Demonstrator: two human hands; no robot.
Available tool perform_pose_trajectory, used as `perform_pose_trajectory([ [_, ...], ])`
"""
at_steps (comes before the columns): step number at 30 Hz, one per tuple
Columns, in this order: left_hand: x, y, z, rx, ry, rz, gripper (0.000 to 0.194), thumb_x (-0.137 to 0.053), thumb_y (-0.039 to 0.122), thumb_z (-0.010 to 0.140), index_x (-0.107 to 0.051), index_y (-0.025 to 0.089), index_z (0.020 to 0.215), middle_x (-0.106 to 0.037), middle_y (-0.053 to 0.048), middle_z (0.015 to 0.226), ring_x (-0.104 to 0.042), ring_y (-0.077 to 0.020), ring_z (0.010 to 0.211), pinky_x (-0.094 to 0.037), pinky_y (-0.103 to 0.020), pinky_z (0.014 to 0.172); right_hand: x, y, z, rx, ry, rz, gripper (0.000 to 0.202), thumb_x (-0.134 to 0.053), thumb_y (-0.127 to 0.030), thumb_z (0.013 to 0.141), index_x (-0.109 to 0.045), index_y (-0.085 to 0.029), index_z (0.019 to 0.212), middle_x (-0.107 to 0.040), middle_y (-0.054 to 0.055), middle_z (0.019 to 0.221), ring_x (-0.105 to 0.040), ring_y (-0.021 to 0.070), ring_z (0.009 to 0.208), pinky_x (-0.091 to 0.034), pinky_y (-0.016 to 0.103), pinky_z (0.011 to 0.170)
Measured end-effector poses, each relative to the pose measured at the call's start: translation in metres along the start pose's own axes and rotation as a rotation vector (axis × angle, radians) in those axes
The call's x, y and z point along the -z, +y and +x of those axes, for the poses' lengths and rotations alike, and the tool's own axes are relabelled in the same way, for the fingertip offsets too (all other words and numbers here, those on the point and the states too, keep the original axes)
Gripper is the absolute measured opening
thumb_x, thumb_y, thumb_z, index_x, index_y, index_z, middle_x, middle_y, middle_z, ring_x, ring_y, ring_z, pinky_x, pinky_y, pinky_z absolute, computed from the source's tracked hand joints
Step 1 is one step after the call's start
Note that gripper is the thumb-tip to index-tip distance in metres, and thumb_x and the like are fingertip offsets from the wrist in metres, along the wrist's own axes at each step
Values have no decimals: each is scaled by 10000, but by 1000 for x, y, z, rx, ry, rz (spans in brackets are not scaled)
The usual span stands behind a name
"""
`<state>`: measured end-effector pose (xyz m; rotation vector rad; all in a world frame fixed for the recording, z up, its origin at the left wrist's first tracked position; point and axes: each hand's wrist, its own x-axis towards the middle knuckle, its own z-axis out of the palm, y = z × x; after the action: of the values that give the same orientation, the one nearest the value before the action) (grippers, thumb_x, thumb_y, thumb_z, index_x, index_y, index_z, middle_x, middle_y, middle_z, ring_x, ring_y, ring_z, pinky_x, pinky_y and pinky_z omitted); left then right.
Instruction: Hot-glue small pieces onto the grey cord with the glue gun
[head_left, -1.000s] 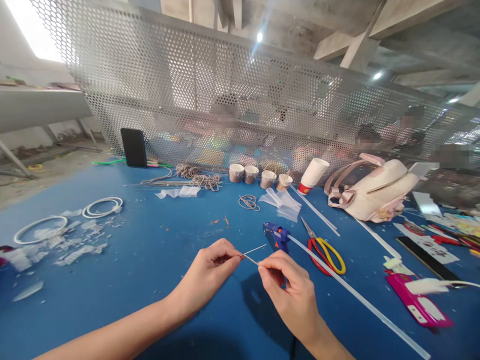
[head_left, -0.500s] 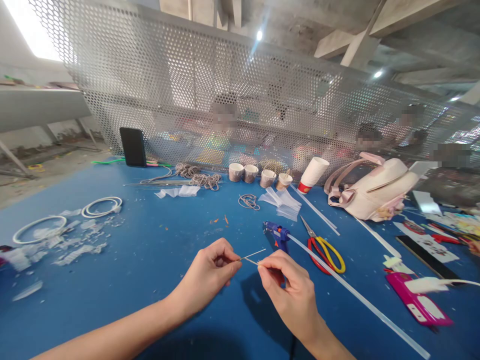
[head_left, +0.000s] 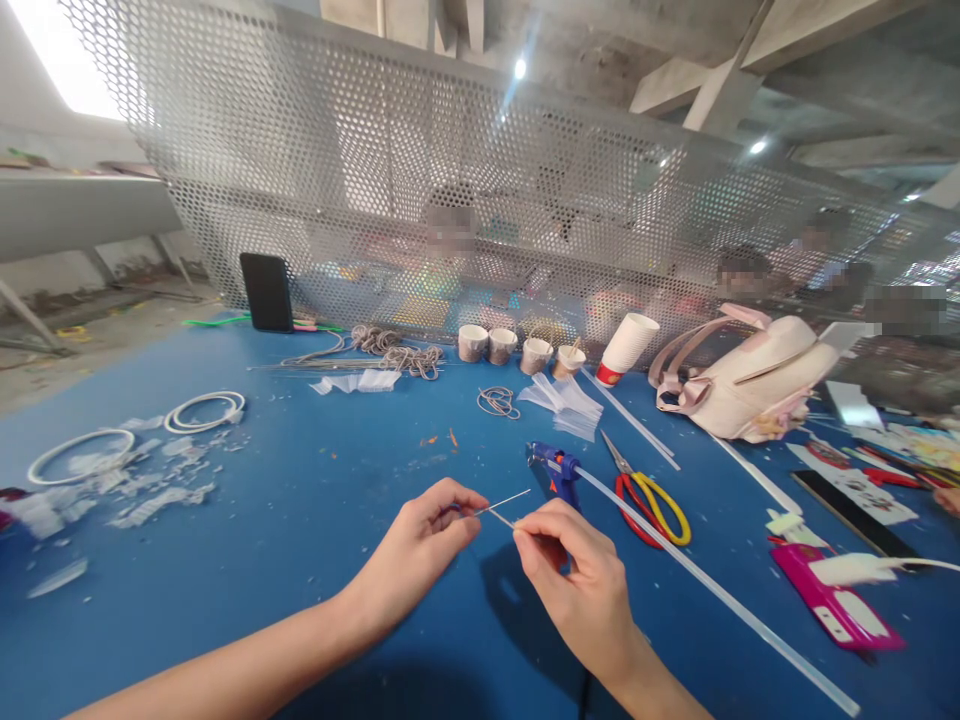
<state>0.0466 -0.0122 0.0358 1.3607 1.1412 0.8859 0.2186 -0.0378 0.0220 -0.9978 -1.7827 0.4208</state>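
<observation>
Blue tabletop [head_left: 315,540], thin strands [head_left: 513,498] (one tip higher) in left hand [head_left: 424,535], right hand [head_left: 577,575].

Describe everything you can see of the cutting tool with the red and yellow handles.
The cutting tool lies on the blue table, right of the glue gun. Its pointed, grey, metallic-looking jaws look closed and point away from the wearer. One looped handle is red, the other yellow; both look plastic-coated. A long translucent stick passes across the red loop; contact is unclear. Neither hand touches it.

Thin pale strands [head_left: 511,497], angled apart
</observation>
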Motion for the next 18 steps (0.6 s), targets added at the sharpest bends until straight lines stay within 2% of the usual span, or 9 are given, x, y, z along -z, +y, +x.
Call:
perform_pose_trajectory([
  [4, 1, 3, 0, -68, -8, 60, 274, -474, 345, 811, -667, 177, 714, -525, 3, 712, -408, -115, 554, -341, -242, 531, 0, 1, 1, 2, 7, -2, 103, -513, -126, 857, -586, -183, 811, -530, 1, 675, -451, 103, 536, -402, 226, 489],
  [9, 2, -2, 2, -165, -4, 108, 256, -524, 349, 803, -664, 186, 664, -565, -29, 757, -472, -141, 636, -380, -239, 570, 0, 1, 1, 2, 18, -11, 104, -512, -135, 855, -591, -185, 812, -518, -2, 657, -440, 105, 522, -398, 229, 482],
  [14, 1, -3, 2, -121, -32, 34, 251, -549, 374, 791, -647, 174, 676, -511, -13, 756, -434, -100, 545, -359, -223, 478, 0, 2, 1, 0, 20, -10, 106, -509, -140, 856, -595, -185, 813, -520, -1, 661, -442, 105, 522, -400, 229, 482],
  [18, -2, -5, 2, -60, -39, -77, 257, -590, 407, 753, -569, 168, 661, -453, 22, 754, -422, -64, 473, -359, -218, 435, 0, 2, 1, -1, 14, -12, 109, -510, -134, 856, -591, -182, 801, -522, 1, 663, -445, 105, 528, -401, 228, 486],
])
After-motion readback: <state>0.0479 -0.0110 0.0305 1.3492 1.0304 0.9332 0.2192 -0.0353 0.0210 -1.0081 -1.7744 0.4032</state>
